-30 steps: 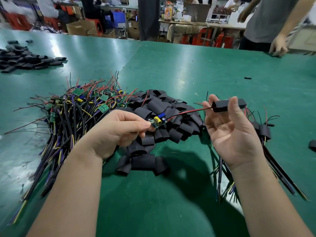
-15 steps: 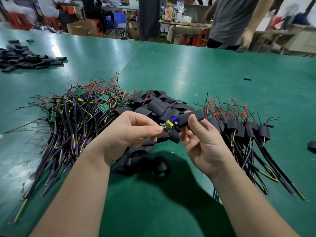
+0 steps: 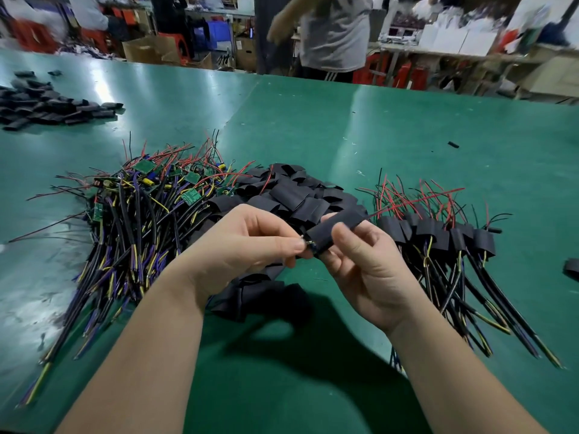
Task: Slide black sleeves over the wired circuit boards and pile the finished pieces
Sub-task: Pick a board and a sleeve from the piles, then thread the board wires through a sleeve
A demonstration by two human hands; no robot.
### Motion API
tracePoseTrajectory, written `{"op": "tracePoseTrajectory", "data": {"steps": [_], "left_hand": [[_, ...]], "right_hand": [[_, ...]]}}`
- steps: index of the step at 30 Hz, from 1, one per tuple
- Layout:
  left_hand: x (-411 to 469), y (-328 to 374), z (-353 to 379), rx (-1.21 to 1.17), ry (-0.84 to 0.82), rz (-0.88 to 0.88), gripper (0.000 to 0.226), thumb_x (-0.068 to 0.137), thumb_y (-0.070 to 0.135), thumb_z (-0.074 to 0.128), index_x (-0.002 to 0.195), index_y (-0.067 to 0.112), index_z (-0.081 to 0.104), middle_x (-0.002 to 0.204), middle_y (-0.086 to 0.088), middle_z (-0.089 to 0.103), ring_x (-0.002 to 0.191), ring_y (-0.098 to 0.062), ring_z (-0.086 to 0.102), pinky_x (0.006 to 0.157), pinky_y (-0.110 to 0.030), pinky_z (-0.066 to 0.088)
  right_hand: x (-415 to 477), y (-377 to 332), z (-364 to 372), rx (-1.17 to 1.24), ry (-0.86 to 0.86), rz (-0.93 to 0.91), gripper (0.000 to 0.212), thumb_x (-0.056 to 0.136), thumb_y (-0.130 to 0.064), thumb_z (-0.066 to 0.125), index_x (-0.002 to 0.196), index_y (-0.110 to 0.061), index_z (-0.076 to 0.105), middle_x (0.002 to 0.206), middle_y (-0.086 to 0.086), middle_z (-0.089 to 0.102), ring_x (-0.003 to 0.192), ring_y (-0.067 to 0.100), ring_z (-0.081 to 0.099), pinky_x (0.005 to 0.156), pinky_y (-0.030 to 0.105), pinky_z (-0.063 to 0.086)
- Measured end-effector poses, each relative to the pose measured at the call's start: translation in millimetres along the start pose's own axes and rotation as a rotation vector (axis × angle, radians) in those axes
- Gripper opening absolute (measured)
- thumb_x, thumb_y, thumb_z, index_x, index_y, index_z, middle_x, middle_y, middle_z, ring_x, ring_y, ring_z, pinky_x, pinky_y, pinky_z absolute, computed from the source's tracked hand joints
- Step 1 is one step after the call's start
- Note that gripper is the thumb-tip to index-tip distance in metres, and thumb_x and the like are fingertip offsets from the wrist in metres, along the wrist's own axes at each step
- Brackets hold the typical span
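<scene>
My right hand (image 3: 365,267) grips a black sleeve (image 3: 332,230) that now covers almost all of a wired circuit board; red and black wires stick out of its far end. My left hand (image 3: 247,245) pinches the board's near end at the sleeve's mouth, and the board itself is nearly hidden. Bare boards with wires (image 3: 147,208) lie heaped at the left. Loose black sleeves (image 3: 294,192) are piled behind my hands. Sleeved pieces (image 3: 438,239) lie in a row at the right.
The green table (image 3: 344,136) stretches far ahead. Another heap of black sleeves (image 3: 47,108) sits at the far left, and single sleeve bits lie at the right (image 3: 571,269) and far right (image 3: 453,145). A person (image 3: 332,36) stands behind the table.
My right hand has pushed the sleeve along the wires from far right onto the board, which is now almost covered. The person behind the table has moved left.
</scene>
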State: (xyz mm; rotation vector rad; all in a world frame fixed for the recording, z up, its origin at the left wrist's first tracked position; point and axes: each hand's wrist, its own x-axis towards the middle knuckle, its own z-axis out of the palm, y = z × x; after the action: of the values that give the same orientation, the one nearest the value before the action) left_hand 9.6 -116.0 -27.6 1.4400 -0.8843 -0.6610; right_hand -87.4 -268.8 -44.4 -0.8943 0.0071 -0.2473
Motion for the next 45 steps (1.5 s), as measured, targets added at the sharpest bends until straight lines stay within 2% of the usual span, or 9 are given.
{"op": "tracePoseTrajectory", "data": {"steps": [9, 14, 17, 20, 26, 30, 34, 40, 45], "left_hand": [[7, -6, 7, 0.085, 0.206, -0.08, 0.016, 0.067, 0.023, 0.074, 0.054, 0.019, 0.066, 0.041, 0.008, 0.046, 0.036, -0.004, 0.033, 0.037, -0.011, 0.025], [8, -4, -1, -0.218, 0.283, -0.125, 0.025, 0.062, 0.037, 0.082, 0.068, 0.014, 0.074, 0.061, -0.001, 0.063, 0.05, -0.009, 0.057, 0.044, -0.018, 0.046], [14, -12, -19, -0.193, 0.676, -0.108, 0.014, 0.081, 0.024, 0.073, 0.07, 0.015, 0.071, 0.065, 0.001, 0.067, 0.057, -0.009, 0.06, 0.05, -0.019, 0.049], [13, -26, -42, 0.457, 1.058, -0.195, 0.014, 0.085, 0.017, 0.06, 0.09, 0.024, 0.07, 0.093, -0.002, 0.069, 0.086, -0.02, 0.063, 0.078, -0.031, 0.051], [9, -42, -40, 1.2, 0.847, -0.585, 0.043, 0.085, 0.033, 0.061, 0.124, 0.017, 0.058, 0.13, -0.014, 0.046, 0.12, -0.037, 0.037, 0.1, -0.044, 0.033], [10, -44, -37, 1.227, 0.837, -0.56, 0.033, 0.086, 0.037, 0.062, 0.116, 0.024, 0.065, 0.126, -0.009, 0.049, 0.12, -0.035, 0.036, 0.101, -0.044, 0.031], [11, -40, -36, 1.091, 0.88, -0.366, 0.022, 0.086, 0.043, 0.06, 0.101, 0.029, 0.066, 0.101, -0.003, 0.064, 0.102, -0.03, 0.055, 0.086, -0.041, 0.046], [12, -43, -33, 1.028, 0.791, -0.414, 0.042, 0.079, 0.053, 0.067, 0.11, 0.025, 0.06, 0.094, 0.006, 0.069, 0.099, -0.022, 0.062, 0.089, -0.038, 0.046], [15, -39, -31, 1.016, 0.899, -0.29, 0.025, 0.084, 0.038, 0.07, 0.105, 0.024, 0.067, 0.091, 0.005, 0.072, 0.093, -0.023, 0.065, 0.094, -0.041, 0.045]], "right_hand": [[1, 5, 6, -0.122, 0.122, -0.005, 0.016, 0.059, -0.009, 0.073, 0.073, -0.014, 0.076, 0.076, 0.002, 0.071, 0.071, 0.011, 0.068, 0.068, 0.019, 0.055], [7, -10, 5, 0.079, 0.285, 0.041, 0.031, 0.063, -0.003, 0.064, 0.093, -0.003, 0.06, 0.078, 0.011, 0.07, 0.064, 0.017, 0.069, 0.053, 0.021, 0.055], [7, -39, -12, 0.023, 0.438, -0.069, 0.033, 0.063, -0.008, 0.067, 0.093, -0.009, 0.052, 0.07, 0.007, 0.065, 0.052, 0.013, 0.065, 0.04, 0.012, 0.044], [4, -61, -38, -0.387, 0.622, -0.231, 0.026, 0.075, -0.005, 0.072, 0.094, -0.014, 0.056, 0.073, 0.005, 0.064, 0.047, 0.009, 0.057, 0.042, 0.017, 0.045], [-1, -62, -76, -1.679, 0.882, -0.172, 0.034, 0.078, -0.016, 0.068, 0.112, -0.02, 0.064, 0.108, 0.013, 0.057, 0.084, 0.019, 0.048, 0.073, 0.025, 0.033], [1, -53, -60, -1.612, 0.651, -0.358, 0.023, 0.08, -0.012, 0.068, 0.102, -0.019, 0.066, 0.087, 0.001, 0.066, 0.066, 0.009, 0.049, 0.067, 0.015, 0.037], [2, -34, -50, -1.587, 0.395, -0.144, 0.008, 0.082, -0.02, 0.07, 0.089, -0.023, 0.066, 0.064, -0.011, 0.063, 0.056, 0.005, 0.059, 0.054, 0.007, 0.042], [3, -32, -55, -1.703, 0.556, -0.041, 0.001, 0.085, -0.021, 0.063, 0.084, -0.021, 0.064, 0.065, -0.012, 0.06, 0.061, -0.003, 0.053, 0.049, 0.005, 0.033], [1, -26, -45, -1.661, 0.556, -0.106, 0.004, 0.087, -0.021, 0.061, 0.086, -0.021, 0.065, 0.068, -0.014, 0.061, 0.063, 0.002, 0.056, 0.055, 0.023, 0.041]]}}
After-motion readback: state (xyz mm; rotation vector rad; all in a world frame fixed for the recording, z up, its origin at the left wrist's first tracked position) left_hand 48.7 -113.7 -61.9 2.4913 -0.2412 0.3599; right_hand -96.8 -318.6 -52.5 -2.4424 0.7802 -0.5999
